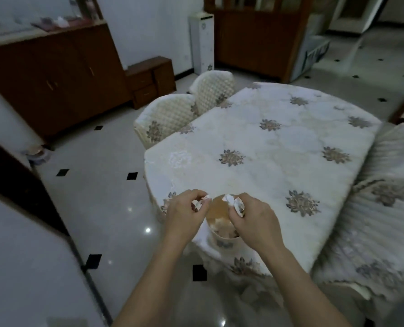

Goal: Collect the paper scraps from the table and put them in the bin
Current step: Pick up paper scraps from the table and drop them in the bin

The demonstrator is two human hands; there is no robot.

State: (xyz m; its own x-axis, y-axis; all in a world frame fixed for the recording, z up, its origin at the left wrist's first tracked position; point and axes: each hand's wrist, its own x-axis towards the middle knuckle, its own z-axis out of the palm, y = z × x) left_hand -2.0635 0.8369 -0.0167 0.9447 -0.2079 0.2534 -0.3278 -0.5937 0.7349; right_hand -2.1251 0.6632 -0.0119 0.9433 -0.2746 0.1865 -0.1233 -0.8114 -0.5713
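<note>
Inspection, left to right. A dark brown wooden sideboard (pixel 54 74) is standing against the left wall, well apart from the work.

The left hand (pixel 185 212) is hovering at the near edge of the table. Its fingers are curling in and pinching crumpled white paper scraps (pixel 199 202).

Just to its right, between the two hands, a small round cream bin with a grey floral print (pixel 222 241) is sitting upright with its mouth open upward. Pale pieces (pixel 222 227) are lying inside. Whether the bin rests on the table edge or just below it cannot be told.

The right hand (pixel 252 218) is pinching a second white paper wad (pixel 234 202) at its fingertips.

Beyond, the oval table under a white cloth with grey-gold flowers (pixel 278 142) is showing no loose scraps that can be made out.

Governing relation: the bin mouth is lying directly below and between both pinches. Each hand appears equally near, so in my judgement letting go is all that remains.

No brand, label or legible writing is showing.
</note>
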